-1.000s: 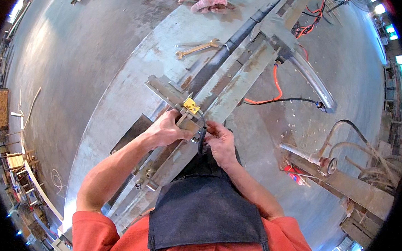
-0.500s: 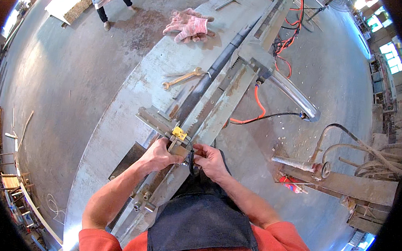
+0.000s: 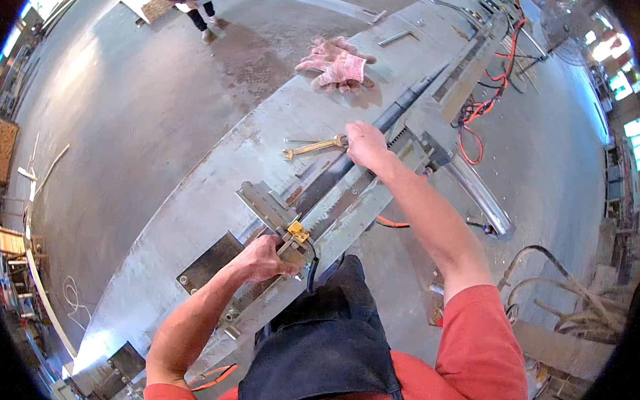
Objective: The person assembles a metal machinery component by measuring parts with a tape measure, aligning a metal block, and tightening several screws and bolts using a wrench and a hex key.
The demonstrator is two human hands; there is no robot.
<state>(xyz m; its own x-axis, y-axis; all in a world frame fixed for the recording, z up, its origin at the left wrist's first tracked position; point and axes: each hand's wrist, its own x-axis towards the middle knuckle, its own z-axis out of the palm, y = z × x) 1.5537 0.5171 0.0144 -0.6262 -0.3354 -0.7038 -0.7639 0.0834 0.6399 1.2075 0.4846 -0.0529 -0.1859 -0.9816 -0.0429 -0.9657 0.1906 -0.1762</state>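
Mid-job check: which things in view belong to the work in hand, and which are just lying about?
Likely part of the work:
metal fixture, held by the left hand
yellow block on it
wrench, right beside the right hand

Apparently just lying about:
pinkish gloves
L-shaped tool beyond them
pale cord on the floor

Red short-sleeved shirt [image 3: 456, 377], dark apron [image 3: 317, 368]

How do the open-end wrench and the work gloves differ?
The open-end wrench is gold-coloured and slim; the work gloves are pink and bulkier. The wrench looks like stiff metal, the gloves like soft, crumpled fabric. The wrench's right end is next to the right hand, contact unclear; the gloves lie apart from it. Both rest on the grey tabletop.
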